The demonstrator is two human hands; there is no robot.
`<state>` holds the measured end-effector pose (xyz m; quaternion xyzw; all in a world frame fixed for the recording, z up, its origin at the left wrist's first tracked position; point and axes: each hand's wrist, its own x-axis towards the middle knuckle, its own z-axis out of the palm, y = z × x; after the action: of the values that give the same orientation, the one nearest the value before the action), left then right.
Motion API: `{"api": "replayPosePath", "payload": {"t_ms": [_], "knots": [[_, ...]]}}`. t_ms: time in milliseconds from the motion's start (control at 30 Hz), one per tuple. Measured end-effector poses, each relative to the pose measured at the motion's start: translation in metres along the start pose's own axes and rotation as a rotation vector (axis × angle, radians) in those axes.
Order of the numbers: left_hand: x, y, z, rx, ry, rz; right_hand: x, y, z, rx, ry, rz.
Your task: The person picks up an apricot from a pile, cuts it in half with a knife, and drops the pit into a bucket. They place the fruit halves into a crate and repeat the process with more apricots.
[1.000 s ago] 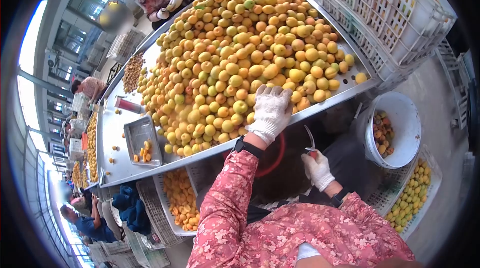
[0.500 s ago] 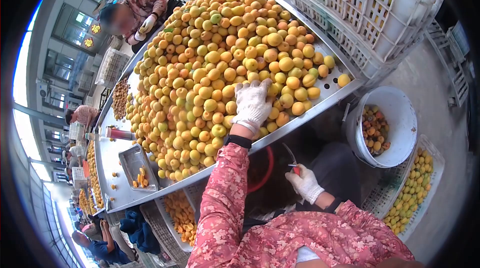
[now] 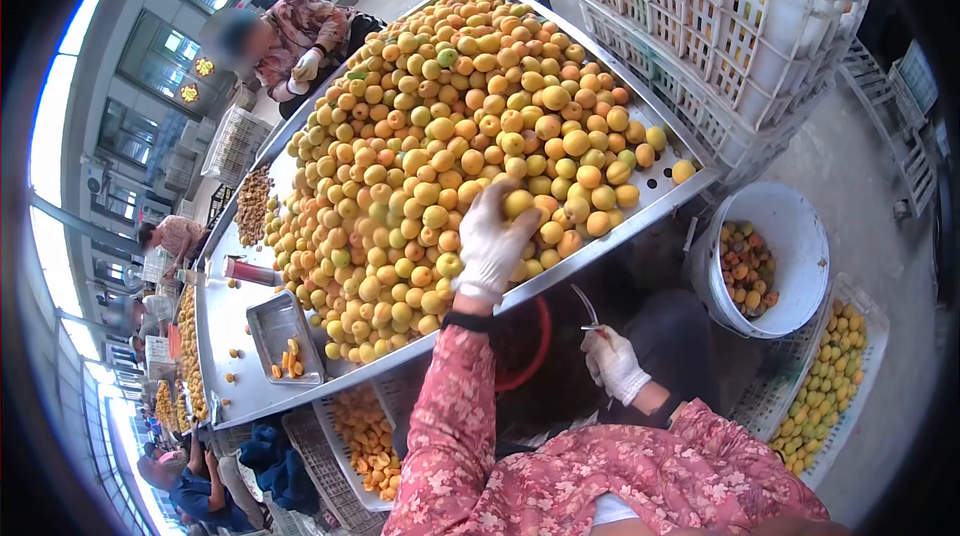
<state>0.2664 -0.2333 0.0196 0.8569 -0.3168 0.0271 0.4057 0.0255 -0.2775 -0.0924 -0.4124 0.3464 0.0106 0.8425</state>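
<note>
A: What is the left hand doing?

B: In its knitted white glove, it curls its fingers around one round, yellow-orange apricot and grips it at the near edge of the pile.

A: And the pile itself?

B: A heap of smooth, matte fruit, from pale yellow to deep orange with a few green ones. It lies on a long desk of shiny sheet metal with a raised rim and small holes near the corner.

A: The right hand?

B: Also gloved, lower down and in front of the desk's edge. It is closed around the red handle of a small knife, whose thin curved blade points upward.

A: What lies around them?

B: To the right, a round white plastic bucket holds darker, spotted fruit. Just beside it a flat white slotted crate holds yellow-green apricots. Tall white lattice crates stand stacked against the desk's far right side. On the bare metal to the left sits a small rectangular steel tray with a few orange pieces. Below the desk a mesh basket holds cut orange halves.
</note>
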Motion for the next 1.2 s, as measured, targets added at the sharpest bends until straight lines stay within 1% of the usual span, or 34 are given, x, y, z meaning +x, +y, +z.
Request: {"api": "replayPosePath", "payload": {"t_ms": [67, 100, 133, 167, 200, 267, 300, 333, 367, 400, 433, 467, 500, 567, 633, 700, 733, 800, 833, 900, 967, 1033, 1100, 1167, 1200], "knots": [[-0.035, 0.002, -0.028, -0.642, -0.069, -0.289, -0.002, 0.001, -0.001, -0.170, -0.048, -0.076], [-0.056, -0.003, -0.036, -0.860, -0.048, -0.390, -0.004, 0.001, 0.000, -0.175, -0.055, -0.087], [-0.077, 0.005, -0.046, -0.940, -0.050, -0.447, -0.005, 0.001, 0.001, -0.177, -0.052, -0.091], [-0.100, -0.006, -0.048, -1.037, -0.074, -0.423, -0.008, 0.000, 0.003, -0.179, -0.049, -0.094], [-0.122, -0.007, -0.052, -0.889, -0.078, -0.377, -0.011, -0.001, 0.007, -0.188, -0.060, -0.102], [-0.160, 0.000, -0.056, -1.325, -0.108, -0.573, -0.020, -0.003, 0.014, -0.083, -0.081, -0.101], [-0.178, -0.004, -0.053, -1.299, -0.111, -0.579, -0.026, -0.003, 0.016, -0.100, -0.131, -0.124], [-0.192, -0.006, -0.052, -1.274, -0.114, -0.588, -0.037, -0.007, 0.021, -0.112, -0.137, -0.130], [-0.207, -0.006, -0.053, -1.255, -0.139, -0.551, -0.048, -0.013, 0.027, -0.153, -0.217, -0.226], [-0.219, 0.003, -0.054, -1.203, -0.105, -0.509, -0.060, -0.017, 0.033, -0.195, -0.302, -0.306], [-0.229, 0.010, -0.058, -1.157, -0.103, -0.467, -0.069, -0.020, 0.040, -0.181, -0.333, -0.323], [-0.239, 0.016, -0.062, -1.108, -0.094, -0.447, -0.077, -0.022, 0.048, -0.083, -0.331, -0.257], [-0.252, 0.019, -0.066, -1.108, -0.083, -0.444, -0.088, -0.027, 0.054, -0.209, -0.395, -0.338], [-0.267, 0.022, -0.071, -1.088, -0.055, -0.395, -0.105, -0.032, 0.064, -0.377, -0.442, -0.347], [-0.281, 0.019, -0.075, -1.087, -0.002, -0.368, -0.110, -0.023, 0.070, -0.453, -0.470, -0.364], [-0.292, 0.021, -0.080, -1.100, 0.035, -0.369, -0.112, -0.013, 0.071, -0.645, -0.492, -0.492], [-0.297, 0.022, -0.084, -1.058, 0.047, -0.364, -0.115, -0.010, 0.073, -0.655, -0.498, -0.484], [-0.305, 0.026, -0.091, -1.017, 0.063, -0.371, -0.123, -0.006, 0.080, -0.746, -0.533, -0.587], [-0.306, 0.029, -0.095, -0.959, 0.073, -0.367, -0.127, -0.008, 0.083, -0.793, -0.531, -0.589], [-0.310, 0.030, -0.099, -0.904, 0.081, -0.362, -0.134, -0.011, 0.087, -0.830, -0.539, -0.599], [-0.313, 0.030, -0.099, -0.829, 0.097, -0.283, -0.136, -0.011, 0.088, -0.872, -0.541, -0.613], [-0.314, 0.030, -0.101, -0.831, 0.084, -0.280, -0.137, -0.007, 0.089, -0.904, -0.539, -0.704], [-0.315, 0.029, -0.098, -0.833, 0.071, -0.278, -0.140, -0.001, 0.090, -0.895, -0.521, -0.722], [-0.316, 0.025, -0.093, -0.665, 0.121, -0.186, -0.140, 0.003, 0.088, -0.887, -0.501, -0.738], [-0.317, 0.025, -0.094, -0.671, 0.120, -0.187, -0.138, 0.004, 0.086, -0.872, -0.509, -0.728]]}}
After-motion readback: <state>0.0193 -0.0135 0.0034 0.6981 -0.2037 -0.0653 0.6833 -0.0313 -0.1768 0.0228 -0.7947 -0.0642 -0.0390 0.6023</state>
